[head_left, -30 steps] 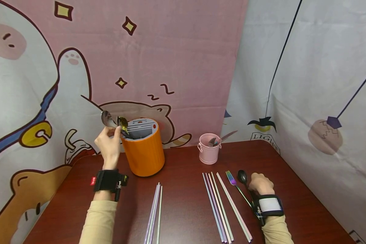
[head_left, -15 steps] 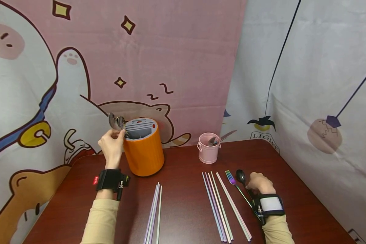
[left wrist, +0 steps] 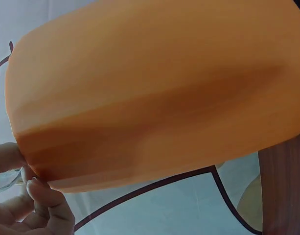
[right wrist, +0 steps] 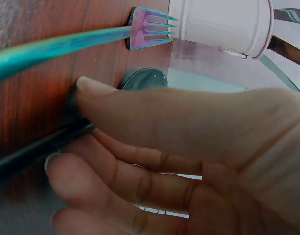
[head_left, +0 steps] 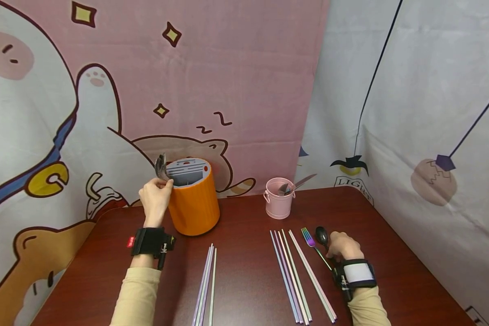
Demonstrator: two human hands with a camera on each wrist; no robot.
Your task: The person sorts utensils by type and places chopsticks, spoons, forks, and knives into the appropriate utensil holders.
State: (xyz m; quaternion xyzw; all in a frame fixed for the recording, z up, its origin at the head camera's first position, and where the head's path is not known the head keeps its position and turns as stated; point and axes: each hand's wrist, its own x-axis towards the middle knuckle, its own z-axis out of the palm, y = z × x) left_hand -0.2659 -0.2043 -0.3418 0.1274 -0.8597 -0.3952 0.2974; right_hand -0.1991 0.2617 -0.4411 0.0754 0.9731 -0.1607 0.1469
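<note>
Pinched bowls-up in the left hand, at the rim of the upright, grey-topped orange holder: shiny metal spoons, overlapping. Lying on the surface, handle between thumb and fingers of the right hand: a black spoon.

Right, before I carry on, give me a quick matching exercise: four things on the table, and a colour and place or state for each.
1. fork
2. bucket
3. large holder
4. spoon

A. orange, beside the left hand
B. black, by the right hand
C. pink, a blade sticking out
D. rainbow-coloured, next to chopsticks

Pairs: 1-D, 2-C, 3-A, 4-B
</note>
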